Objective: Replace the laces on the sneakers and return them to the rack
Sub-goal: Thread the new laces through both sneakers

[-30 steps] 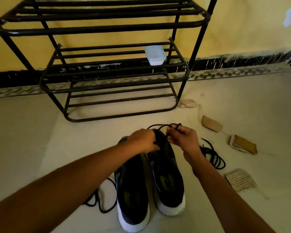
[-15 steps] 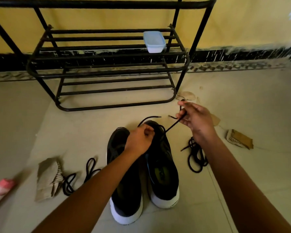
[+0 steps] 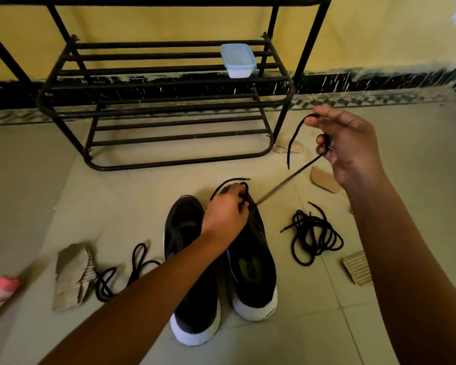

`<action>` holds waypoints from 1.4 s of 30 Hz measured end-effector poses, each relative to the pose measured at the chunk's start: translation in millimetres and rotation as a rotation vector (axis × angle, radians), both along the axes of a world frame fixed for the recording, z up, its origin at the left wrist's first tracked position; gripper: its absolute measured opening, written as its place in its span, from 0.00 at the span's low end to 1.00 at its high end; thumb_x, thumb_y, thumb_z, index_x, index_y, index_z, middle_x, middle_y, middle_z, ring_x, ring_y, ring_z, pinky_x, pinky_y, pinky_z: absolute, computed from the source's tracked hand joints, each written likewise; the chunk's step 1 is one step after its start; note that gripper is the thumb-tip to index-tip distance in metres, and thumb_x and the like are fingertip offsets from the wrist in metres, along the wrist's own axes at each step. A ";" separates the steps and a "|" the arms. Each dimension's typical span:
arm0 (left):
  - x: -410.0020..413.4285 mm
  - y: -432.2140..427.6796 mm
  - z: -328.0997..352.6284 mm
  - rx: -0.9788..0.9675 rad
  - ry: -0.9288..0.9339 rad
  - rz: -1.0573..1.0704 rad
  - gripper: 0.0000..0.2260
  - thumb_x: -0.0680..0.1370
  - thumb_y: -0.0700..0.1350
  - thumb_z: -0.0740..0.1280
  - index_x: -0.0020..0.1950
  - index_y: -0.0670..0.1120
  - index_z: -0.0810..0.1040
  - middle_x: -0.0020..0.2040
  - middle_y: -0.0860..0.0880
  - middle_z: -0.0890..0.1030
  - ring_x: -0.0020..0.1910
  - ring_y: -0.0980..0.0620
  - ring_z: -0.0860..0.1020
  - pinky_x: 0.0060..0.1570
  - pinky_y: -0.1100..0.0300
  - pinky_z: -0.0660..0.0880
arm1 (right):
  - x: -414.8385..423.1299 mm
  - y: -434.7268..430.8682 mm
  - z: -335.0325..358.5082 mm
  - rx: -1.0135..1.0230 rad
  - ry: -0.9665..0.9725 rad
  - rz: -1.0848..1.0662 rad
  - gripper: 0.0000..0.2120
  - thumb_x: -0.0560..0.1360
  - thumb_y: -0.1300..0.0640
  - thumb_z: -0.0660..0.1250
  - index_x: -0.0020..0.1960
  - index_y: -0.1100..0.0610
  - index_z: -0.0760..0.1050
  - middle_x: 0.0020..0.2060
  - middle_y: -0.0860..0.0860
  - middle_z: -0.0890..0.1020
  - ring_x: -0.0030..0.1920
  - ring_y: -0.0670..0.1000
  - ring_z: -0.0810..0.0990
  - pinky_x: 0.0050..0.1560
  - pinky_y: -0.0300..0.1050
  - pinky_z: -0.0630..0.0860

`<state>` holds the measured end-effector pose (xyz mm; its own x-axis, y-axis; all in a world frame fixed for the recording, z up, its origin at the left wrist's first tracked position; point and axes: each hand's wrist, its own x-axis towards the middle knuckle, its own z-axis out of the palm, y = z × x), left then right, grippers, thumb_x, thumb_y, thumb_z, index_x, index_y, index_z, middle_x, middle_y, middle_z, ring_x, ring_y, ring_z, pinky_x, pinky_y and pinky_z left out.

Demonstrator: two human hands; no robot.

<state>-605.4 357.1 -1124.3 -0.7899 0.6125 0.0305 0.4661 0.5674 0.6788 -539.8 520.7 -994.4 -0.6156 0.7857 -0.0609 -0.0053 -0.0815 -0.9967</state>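
Observation:
Two black sneakers with white soles stand side by side on the floor, the left sneaker (image 3: 188, 259) and the right sneaker (image 3: 253, 275), toes toward the black metal rack (image 3: 169, 106). My left hand (image 3: 225, 214) rests on the toe end of the right sneaker, fingers closed on a loop of black lace (image 3: 290, 177). That lace runs taut up and right to my right hand (image 3: 345, 146), which pinches its end, raised above the floor.
A loose bundle of black lace (image 3: 313, 235) lies right of the sneakers, another black lace (image 3: 121, 272) lies left. Cardboard scraps (image 3: 71, 275) are scattered on the floor. A small plastic box (image 3: 238, 60) sits on the rack's middle shelf. A pink object (image 3: 0, 291) lies far left.
My right hand has drawn the lace end up and to the right, away from the sneaker, pulling it taut. My left hand stays on the right sneaker's toe end.

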 end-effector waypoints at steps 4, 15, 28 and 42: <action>16.7 -15.2 15.5 0.245 -0.004 -0.101 0.09 0.76 0.42 0.66 0.56 0.47 0.77 0.45 0.53 0.83 0.43 0.58 0.81 0.47 0.58 0.78 | 0.8 6.0 0.0 0.006 0.018 -0.033 0.10 0.73 0.66 0.66 0.50 0.55 0.80 0.42 0.52 0.83 0.28 0.44 0.70 0.30 0.35 0.65; 95.7 -44.0 16.3 0.042 0.251 -1.216 0.11 0.78 0.43 0.65 0.58 0.41 0.77 0.40 0.44 0.82 0.37 0.46 0.78 0.48 0.54 0.73 | -15.5 -12.5 -14.0 0.368 -0.108 0.216 0.10 0.76 0.66 0.65 0.55 0.59 0.79 0.44 0.53 0.83 0.29 0.33 0.75 0.28 0.27 0.66; -21.0 -12.8 29.4 0.158 -0.118 0.074 0.26 0.76 0.45 0.68 0.72 0.48 0.64 0.63 0.53 0.71 0.46 0.56 0.76 0.46 0.63 0.74 | -13.7 -31.1 -39.3 0.459 -0.257 0.513 0.11 0.77 0.65 0.64 0.47 0.51 0.79 0.41 0.48 0.83 0.43 0.44 0.80 0.37 0.27 0.71; -23.8 -12.3 12.9 0.255 -0.455 -0.196 0.12 0.73 0.38 0.71 0.55 0.46 0.75 0.49 0.51 0.81 0.41 0.57 0.77 0.40 0.72 0.73 | -14.5 -34.2 -43.2 0.421 -0.198 0.414 0.09 0.77 0.68 0.62 0.53 0.61 0.79 0.39 0.49 0.80 0.30 0.31 0.74 0.31 0.24 0.66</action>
